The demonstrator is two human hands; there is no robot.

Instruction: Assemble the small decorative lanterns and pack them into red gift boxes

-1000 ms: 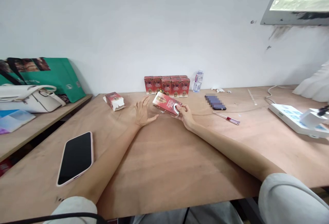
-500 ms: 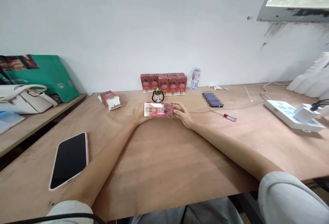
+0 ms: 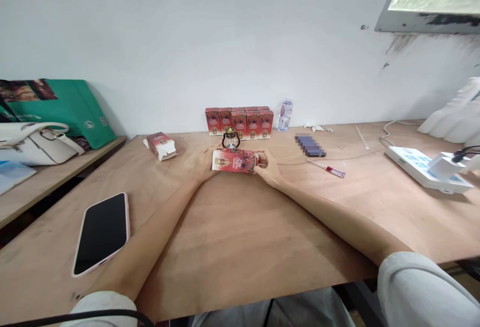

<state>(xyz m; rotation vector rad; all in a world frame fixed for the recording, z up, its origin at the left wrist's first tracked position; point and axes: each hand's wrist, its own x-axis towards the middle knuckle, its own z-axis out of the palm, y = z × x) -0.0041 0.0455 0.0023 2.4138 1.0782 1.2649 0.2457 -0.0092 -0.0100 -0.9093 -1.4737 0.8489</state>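
A red printed cardboard box (image 3: pixel 235 161) lies sideways between my two hands, just above or on the table; I cannot tell which. My left hand (image 3: pixel 204 164) grips its left end, with the fingers partly hidden behind it. At the right end, my right hand (image 3: pixel 267 167) has its thumb and fingers closed on the box edge. Directly behind the box stands a small lantern (image 3: pixel 230 139) with a clear glass body and a dark frame. Several matching red boxes (image 3: pixel 239 124) stand upright in rows near the wall.
An open red box (image 3: pixel 160 145) lies at the left. A phone (image 3: pixel 102 234) rests by my left forearm. To the right are a bottle (image 3: pixel 285 115), a pixelated dark object (image 3: pixel 309 145), a screwdriver (image 3: pixel 326 168) and a power strip (image 3: pixel 427 169). A white handbag (image 3: pixel 35 143) sits far left.
The held box has shifted slightly right and tilted a little. My right hand's fingers have drawn in closer around its right end.
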